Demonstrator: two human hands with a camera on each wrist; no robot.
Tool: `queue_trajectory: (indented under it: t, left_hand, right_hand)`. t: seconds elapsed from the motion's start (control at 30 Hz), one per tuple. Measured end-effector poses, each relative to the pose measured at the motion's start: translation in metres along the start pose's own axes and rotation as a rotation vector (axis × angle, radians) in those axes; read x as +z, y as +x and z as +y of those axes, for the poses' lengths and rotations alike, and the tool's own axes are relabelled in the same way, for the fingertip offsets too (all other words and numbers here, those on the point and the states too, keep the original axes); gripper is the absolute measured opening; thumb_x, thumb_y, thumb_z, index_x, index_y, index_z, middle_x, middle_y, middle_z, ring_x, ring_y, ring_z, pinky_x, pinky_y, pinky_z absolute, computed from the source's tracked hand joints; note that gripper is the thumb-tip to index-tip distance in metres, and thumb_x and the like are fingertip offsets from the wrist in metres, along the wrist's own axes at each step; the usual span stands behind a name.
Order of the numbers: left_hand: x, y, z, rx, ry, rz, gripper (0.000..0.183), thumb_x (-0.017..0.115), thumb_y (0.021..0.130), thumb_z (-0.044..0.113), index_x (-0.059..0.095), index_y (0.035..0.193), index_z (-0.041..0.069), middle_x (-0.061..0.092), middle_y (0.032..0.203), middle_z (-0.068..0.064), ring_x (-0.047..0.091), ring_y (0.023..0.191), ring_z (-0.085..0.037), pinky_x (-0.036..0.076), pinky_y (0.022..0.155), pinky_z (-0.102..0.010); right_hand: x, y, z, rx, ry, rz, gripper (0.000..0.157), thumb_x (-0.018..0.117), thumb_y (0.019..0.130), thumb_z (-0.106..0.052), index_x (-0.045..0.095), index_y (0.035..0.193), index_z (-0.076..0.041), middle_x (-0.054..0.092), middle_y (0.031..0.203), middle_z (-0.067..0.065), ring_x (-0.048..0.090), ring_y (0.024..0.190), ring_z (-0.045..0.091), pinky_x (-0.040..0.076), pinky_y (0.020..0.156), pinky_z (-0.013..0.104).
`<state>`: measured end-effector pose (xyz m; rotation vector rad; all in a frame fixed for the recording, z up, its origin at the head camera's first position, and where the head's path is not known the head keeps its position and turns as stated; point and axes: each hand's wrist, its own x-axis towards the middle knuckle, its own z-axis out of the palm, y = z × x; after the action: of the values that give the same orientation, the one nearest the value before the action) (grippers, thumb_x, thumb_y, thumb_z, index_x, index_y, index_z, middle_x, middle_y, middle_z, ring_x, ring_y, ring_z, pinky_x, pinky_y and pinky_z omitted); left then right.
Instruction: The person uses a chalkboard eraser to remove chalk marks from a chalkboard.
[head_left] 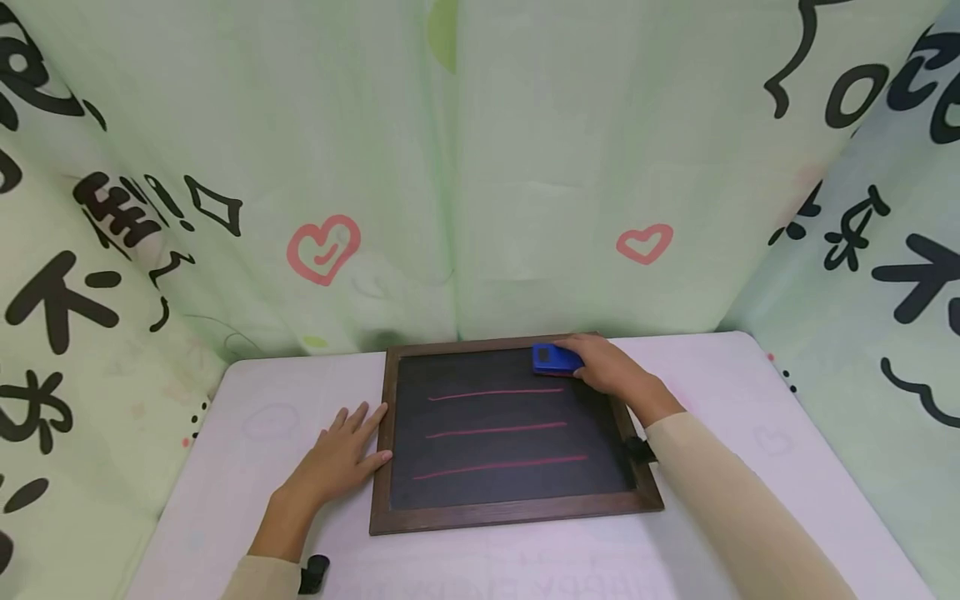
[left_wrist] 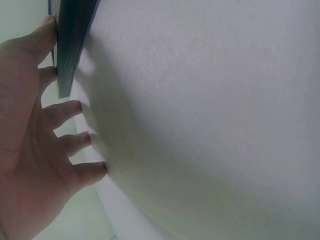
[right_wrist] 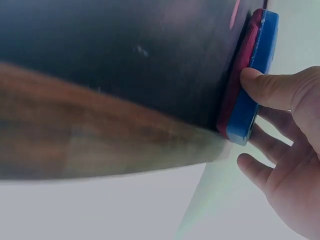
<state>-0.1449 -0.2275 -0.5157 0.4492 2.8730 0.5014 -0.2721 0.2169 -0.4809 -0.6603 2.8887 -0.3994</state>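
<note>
The right hand (head_left: pixel 609 367) pinches a blue eraser (head_left: pixel 553 359) between its thumb and the fingers on the far side. The eraser is at the far right of the board (head_left: pixel 495 450), just inside the far edge, its long axis running left to right, roughly parallel to that edge; its red felt (right_wrist: pixel 246 55) faces the black surface. The left hand (head_left: pixel 337 457) has its fingers spread, thumb and forefinger touching the left side of the wooden frame (head_left: pixel 382 493), the other fingertips on the tabletop (head_left: pixel 300 433). On the eraser's near side, three pink lines (head_left: pixel 495 431) run left to right, well apart, the farthest just beside the eraser. The board reaches the tabletop's far edge between the two far corners. Wide strips of tabletop separate the frame from the left and right edges; the right forearm crosses the frame's right side. A curtain (head_left: pixel 540 192) hangs beyond the far edge.
</note>
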Motion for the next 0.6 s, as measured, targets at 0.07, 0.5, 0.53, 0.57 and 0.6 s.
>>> queue_trajectory:
  t: [0.07, 0.5, 0.53, 0.57, 0.6]
  left_hand:
    - [0.000, 0.000, 0.000, -0.002, 0.004, 0.000, 0.075, 0.060, 0.103, 0.044, 0.029, 0.164, 0.015, 0.032, 0.164, -0.028, 0.026, 0.148, -0.061, 0.031, 0.106, -0.081]
    - [0.000, 0.001, 0.003, -0.009, -0.004, 0.002, 0.074, 0.059, 0.104, 0.044, 0.029, 0.164, 0.015, 0.032, 0.164, -0.029, 0.026, 0.148, -0.062, 0.031, 0.105, -0.082]
    - [0.000, 0.001, 0.003, -0.008, -0.004, 0.004, 0.074, 0.059, 0.104, 0.044, 0.029, 0.164, 0.015, 0.032, 0.164, -0.029, 0.026, 0.148, -0.062, 0.031, 0.105, -0.082]
    - [0.000, 0.001, 0.003, -0.006, -0.002, 0.008, 0.074, 0.059, 0.104, 0.044, 0.030, 0.164, 0.015, 0.032, 0.164, -0.029, 0.026, 0.148, -0.062, 0.031, 0.105, -0.082]
    - [0.000, 0.001, 0.003, -0.004, -0.003, 0.011, 0.073, 0.060, 0.104, 0.043, 0.030, 0.164, 0.015, 0.032, 0.163, -0.029, 0.026, 0.147, -0.062, 0.031, 0.105, -0.082]
  right_hand:
    - [-0.001, -0.002, 0.002, 0.009, 0.002, -0.005, 0.056, 0.068, 0.096, -0.001, 0.052, 0.149, -0.002, 0.053, 0.151, 0.024, 0.048, 0.141, 0.046, 0.040, 0.115, 0.059]
    - [-0.001, -0.009, 0.005, -0.021, -0.006, -0.003, 0.054, 0.070, 0.095, -0.002, 0.054, 0.146, 0.003, 0.055, 0.147, 0.027, 0.050, 0.138, 0.047, 0.042, 0.113, 0.060]
    - [-0.001, -0.010, 0.005, -0.027, -0.010, -0.003, 0.054, 0.071, 0.095, -0.002, 0.054, 0.146, 0.004, 0.056, 0.146, 0.027, 0.050, 0.138, 0.047, 0.042, 0.113, 0.059]
    - [-0.001, -0.011, 0.005, -0.030, -0.012, -0.002, 0.055, 0.071, 0.094, -0.002, 0.054, 0.146, 0.003, 0.056, 0.146, 0.027, 0.051, 0.138, 0.047, 0.042, 0.113, 0.059]
    - [0.000, -0.012, 0.005, -0.035, -0.014, 0.000, 0.055, 0.072, 0.094, -0.002, 0.055, 0.146, 0.003, 0.056, 0.145, 0.028, 0.051, 0.137, 0.048, 0.043, 0.112, 0.059]
